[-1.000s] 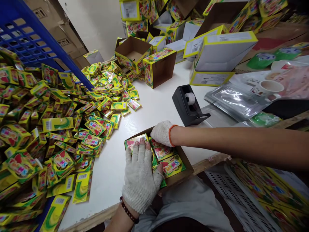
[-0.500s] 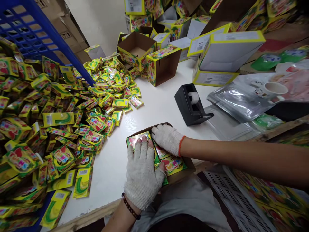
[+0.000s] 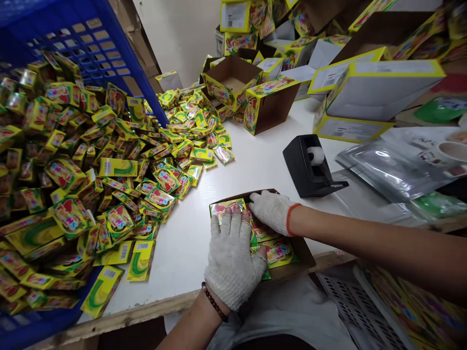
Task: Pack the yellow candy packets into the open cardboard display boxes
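Observation:
My left hand (image 3: 230, 253), in a white fingerless knit glove, lies flat with fingers stretched over yellow candy packets (image 3: 277, 252) packed in a shallow brown cardboard box (image 3: 302, 247) at the table's near edge. My right hand (image 3: 270, 210), also gloved, rests on the packets at the box's far side, its fingers bent down and pressed on them; whether it grips one I cannot make out. A large heap of loose yellow packets (image 3: 109, 165) spreads to the left of the box.
A tipped blue plastic crate (image 3: 87, 43) spills the packets on the left. A black tape dispenser (image 3: 308, 167) stands just beyond the box. Open yellow cartons (image 3: 268, 104) and larger boxes (image 3: 379, 87) crowd the back; silver bags (image 3: 390, 167) lie right. White table (image 3: 251, 165).
My head has turned left, shifting the scene rightward. My right hand slid slightly back over the packets; my left hand stays flat on them.

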Motion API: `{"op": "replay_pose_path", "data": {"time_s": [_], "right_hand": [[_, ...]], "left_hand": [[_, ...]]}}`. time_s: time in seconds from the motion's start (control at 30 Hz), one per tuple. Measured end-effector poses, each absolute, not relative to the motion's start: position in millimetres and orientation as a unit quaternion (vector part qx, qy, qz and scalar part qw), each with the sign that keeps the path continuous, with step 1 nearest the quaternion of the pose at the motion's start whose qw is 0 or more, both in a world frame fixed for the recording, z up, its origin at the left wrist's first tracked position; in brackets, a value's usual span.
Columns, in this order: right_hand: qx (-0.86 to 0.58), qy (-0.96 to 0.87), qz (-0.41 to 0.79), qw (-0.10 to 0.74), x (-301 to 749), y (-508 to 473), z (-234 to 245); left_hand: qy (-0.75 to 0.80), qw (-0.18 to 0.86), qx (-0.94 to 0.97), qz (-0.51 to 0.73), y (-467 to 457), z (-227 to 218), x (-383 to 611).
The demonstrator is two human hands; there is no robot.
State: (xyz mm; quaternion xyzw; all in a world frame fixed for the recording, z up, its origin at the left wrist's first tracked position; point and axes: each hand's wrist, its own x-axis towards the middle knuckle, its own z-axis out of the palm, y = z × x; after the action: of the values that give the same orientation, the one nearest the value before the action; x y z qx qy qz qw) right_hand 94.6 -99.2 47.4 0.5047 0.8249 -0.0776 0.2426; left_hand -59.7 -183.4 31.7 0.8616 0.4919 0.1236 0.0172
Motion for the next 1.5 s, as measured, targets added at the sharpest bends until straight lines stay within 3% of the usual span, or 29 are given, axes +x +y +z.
{"op": "replay_pose_path", "data": {"time_s": [0.17,0.53,1.2,1.5], "right_hand": [[0.514,0.817,-0.082,0.247,93,-101,51],[0.578,0.799,0.005,0.164,84,-124,43],[0.600,0.768,-0.071,0.211,83,-112,71],[0.592,0.782,-0.002,0.196,84,-122,64]], "left_hand": [[0.491,0.019,0.861,0.130,-184,33,-60],[0.489,0.012,0.858,0.158,-182,32,-60],[0.487,0.033,0.859,0.155,-182,32,-62],[0.488,0.029,0.856,0.166,-182,32,-63]]}}
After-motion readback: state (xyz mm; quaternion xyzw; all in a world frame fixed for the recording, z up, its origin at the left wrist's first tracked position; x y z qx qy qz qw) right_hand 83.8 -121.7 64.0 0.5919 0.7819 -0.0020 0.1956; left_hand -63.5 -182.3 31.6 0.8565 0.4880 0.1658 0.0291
